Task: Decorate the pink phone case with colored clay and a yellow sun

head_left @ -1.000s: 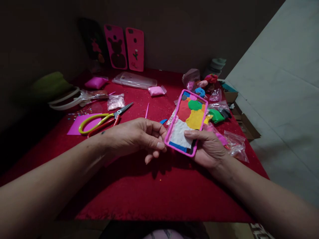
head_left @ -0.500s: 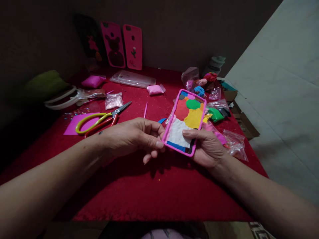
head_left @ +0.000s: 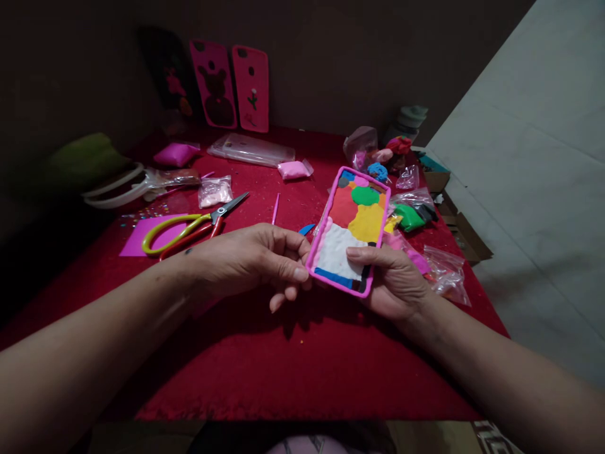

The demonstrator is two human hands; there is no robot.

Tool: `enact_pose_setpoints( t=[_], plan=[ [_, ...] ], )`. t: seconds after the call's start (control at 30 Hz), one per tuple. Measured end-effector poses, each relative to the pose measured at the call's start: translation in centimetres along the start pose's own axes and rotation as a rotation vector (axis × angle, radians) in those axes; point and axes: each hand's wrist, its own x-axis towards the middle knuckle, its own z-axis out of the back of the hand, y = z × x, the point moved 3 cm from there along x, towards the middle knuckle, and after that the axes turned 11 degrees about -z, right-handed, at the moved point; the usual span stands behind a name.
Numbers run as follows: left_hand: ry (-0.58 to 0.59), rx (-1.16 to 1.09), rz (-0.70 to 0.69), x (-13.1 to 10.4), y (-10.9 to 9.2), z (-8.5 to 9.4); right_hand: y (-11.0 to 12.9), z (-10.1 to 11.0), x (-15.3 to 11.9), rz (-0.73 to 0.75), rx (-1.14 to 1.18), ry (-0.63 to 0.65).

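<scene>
A pink-rimmed phone case [head_left: 338, 246] is tilted up above the table, its inside covered with patches of white, yellow, red, green and blue clay. My right hand [head_left: 399, 284] grips its lower right side, with the thumb on the white patch and the fingers underneath. At the lower left corner, my left hand [head_left: 267, 261] pinches the rim between thumb and curled fingers; the fingertips are partly hidden. Scissors [head_left: 189, 236] with yellow and red handles lie beyond my left wrist. A thin pink modelling tool [head_left: 276, 209] and a blue-tipped piece [head_left: 307, 229] lie past my left knuckles.
Decorated pink phone cases [head_left: 215, 88] lean against the wall. Before them lies a clear phone case [head_left: 250, 150]. Packets of pink clay [head_left: 293, 169] and a pink sheet [head_left: 154, 236] rest on the red cloth [head_left: 302, 378]. Colourful clay bags [head_left: 409, 215] crowd the right side, near a cardboard box [head_left: 460, 233].
The phone case has tipped very slightly, and my left thumb has shifted a little along its corner. My right hand keeps the same grip.
</scene>
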Motion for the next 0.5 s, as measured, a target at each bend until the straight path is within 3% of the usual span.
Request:
enact_pose_setpoints(
  t=[0.5],
  plan=[
    [0.01, -0.05, -0.057, -0.27, -0.32, 0.36, -0.07, -0.08, -0.11, -0.035, -0.048, 0.05]
  ],
)
